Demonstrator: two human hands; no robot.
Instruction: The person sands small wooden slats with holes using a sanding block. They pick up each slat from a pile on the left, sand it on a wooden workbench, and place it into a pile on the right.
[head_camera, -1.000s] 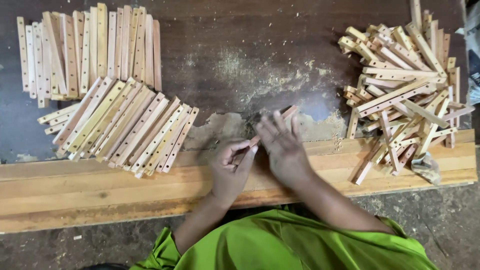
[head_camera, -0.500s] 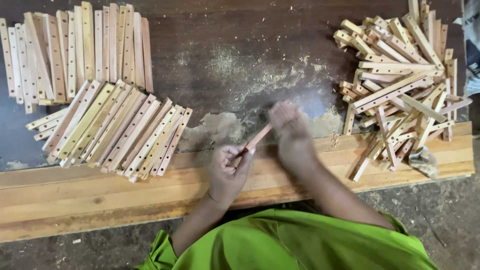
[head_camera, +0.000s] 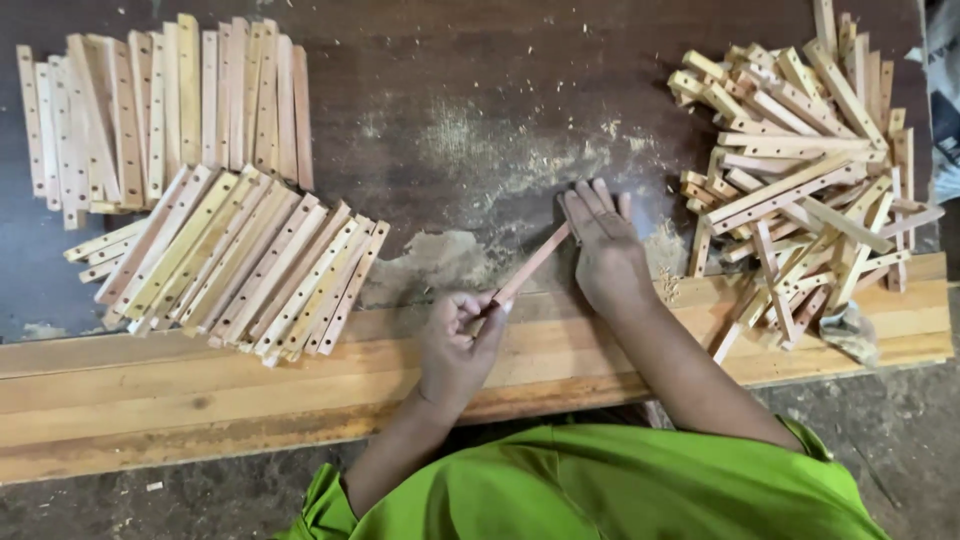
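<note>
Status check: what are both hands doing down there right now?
Left hand pinching near end of reddish wooden strip. Right hand flat over its far end. Loose strip pile right, neat rows left, clear of the hands.

two hands (head_camera: 455, 345), one held wooden strip (head_camera: 530, 265), three piles of strips (head_camera: 240, 260)

pale wood slats (head_camera: 210, 180), reddish strip (head_camera: 533, 264), green sleeve (head_camera: 600, 480)

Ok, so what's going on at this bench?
A person in a green shirt holds one thin reddish wooden strip: the left hand pinches its near end, and the right hand lies flat over its far end on the dark, sawdust-strewn tabletop. Neat rows of drilled wooden slats lie to the left, and a loose jumbled pile of slats lies to the right.
</note>
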